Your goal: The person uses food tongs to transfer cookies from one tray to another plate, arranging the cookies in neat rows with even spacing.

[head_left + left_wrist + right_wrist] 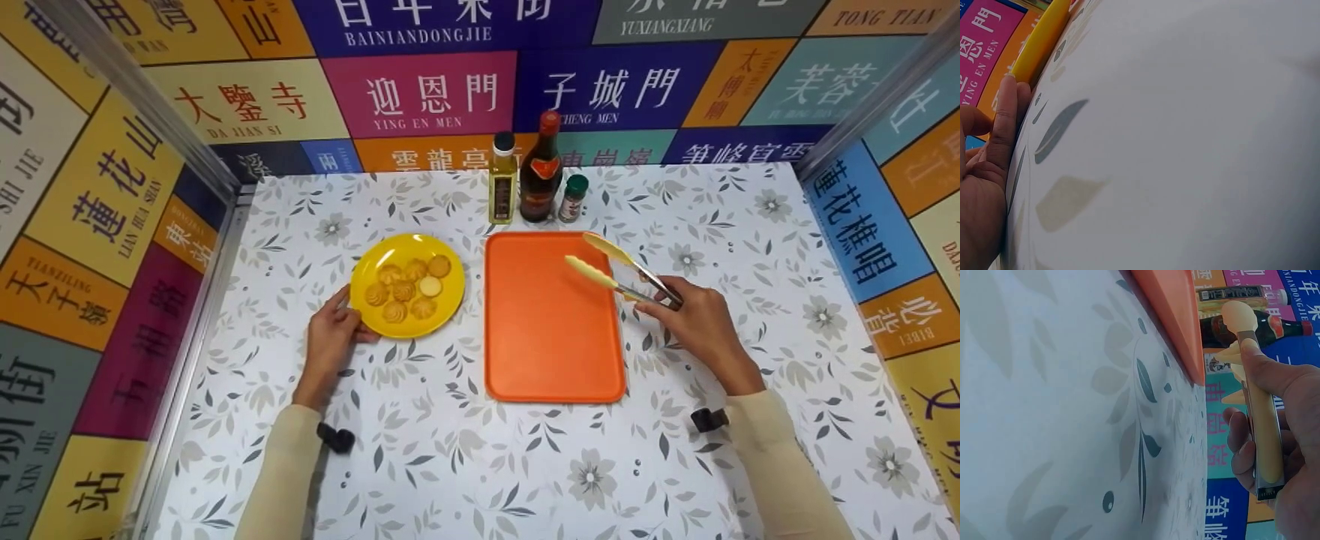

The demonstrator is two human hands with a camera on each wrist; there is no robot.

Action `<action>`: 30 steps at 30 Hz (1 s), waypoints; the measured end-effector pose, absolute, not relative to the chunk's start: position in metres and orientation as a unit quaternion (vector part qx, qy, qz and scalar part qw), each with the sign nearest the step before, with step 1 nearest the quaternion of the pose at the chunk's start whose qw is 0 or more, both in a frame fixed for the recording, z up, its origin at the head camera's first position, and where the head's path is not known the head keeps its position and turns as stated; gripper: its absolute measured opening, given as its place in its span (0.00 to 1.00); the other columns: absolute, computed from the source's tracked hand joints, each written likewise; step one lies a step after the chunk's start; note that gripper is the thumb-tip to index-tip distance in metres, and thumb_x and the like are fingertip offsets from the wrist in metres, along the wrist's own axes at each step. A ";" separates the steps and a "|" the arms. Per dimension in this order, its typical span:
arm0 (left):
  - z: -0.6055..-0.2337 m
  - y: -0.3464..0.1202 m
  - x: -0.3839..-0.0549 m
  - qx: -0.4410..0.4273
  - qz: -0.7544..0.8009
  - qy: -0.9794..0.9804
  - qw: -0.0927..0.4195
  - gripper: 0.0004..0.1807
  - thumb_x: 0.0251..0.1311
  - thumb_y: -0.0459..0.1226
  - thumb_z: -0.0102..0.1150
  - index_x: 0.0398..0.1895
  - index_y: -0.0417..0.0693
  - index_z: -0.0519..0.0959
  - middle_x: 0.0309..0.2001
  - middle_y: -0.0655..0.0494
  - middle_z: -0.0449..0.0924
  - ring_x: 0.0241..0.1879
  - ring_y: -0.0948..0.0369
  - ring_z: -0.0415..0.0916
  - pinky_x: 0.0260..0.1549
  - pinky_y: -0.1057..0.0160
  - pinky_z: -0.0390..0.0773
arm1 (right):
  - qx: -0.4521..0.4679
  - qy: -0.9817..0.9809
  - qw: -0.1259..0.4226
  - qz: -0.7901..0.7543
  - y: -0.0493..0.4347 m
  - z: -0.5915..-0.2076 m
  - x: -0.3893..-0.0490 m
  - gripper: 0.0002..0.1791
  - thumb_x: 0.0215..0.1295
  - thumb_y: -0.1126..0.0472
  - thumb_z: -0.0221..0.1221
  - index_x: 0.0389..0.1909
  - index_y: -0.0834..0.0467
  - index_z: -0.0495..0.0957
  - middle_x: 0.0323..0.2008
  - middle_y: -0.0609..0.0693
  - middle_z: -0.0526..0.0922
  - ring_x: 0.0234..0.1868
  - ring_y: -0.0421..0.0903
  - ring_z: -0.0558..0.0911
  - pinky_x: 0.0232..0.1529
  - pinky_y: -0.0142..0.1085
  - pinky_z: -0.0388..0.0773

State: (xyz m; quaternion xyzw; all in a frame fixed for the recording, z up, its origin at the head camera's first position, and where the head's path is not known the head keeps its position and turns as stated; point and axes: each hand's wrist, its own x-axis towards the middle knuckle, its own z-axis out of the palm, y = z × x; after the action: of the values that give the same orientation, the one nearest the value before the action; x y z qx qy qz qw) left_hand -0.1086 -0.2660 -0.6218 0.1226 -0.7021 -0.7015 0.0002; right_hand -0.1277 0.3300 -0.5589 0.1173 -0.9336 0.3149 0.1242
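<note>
At the left a yellow plate [452, 300] bears several swirled butter cookies [403, 291]. Beside its lower left rim is my left hand [334, 330]; in the left wrist view its straight fingers [1005, 118] lie low along the tabletop, with a fingertip against the plate's side [1039, 48]. My right hand [701, 315] holds a pair of kitchen tongs [652, 281] with metal arms and pale yellow tips. The tips are spread apart over the upper right part of an orange tray [551, 337]. In the right wrist view, thumb and fingers wrap the tongs [1264, 422].
Behind the tray stand an oil bottle [502, 187], a dark sauce bottle [540, 180] with a red cap, and a small green-capped jar [573, 199]. A leaf-patterned cloth [465, 465] covers the table. Panels with large lettering [427, 94] rise at the back and sides.
</note>
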 end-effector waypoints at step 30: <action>-0.623 -0.266 -0.108 0.108 -0.706 -0.700 0.013 0.33 0.78 0.26 0.53 0.85 0.40 0.65 0.35 0.39 0.85 0.27 0.52 0.90 0.33 0.54 0.95 | 0.004 -0.926 0.126 0.356 0.351 -0.569 -0.113 0.30 0.60 0.52 0.83 0.56 0.67 0.86 0.38 0.58 0.90 0.29 0.40 0.77 0.30 0.24 0.68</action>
State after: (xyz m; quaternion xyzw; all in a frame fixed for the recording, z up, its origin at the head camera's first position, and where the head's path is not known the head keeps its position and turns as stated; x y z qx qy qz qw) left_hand -0.1080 -0.2657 -0.6227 0.1078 -0.7002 -0.7056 0.0131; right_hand -0.1133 0.3512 -0.5686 0.0043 -0.9259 0.3561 0.1256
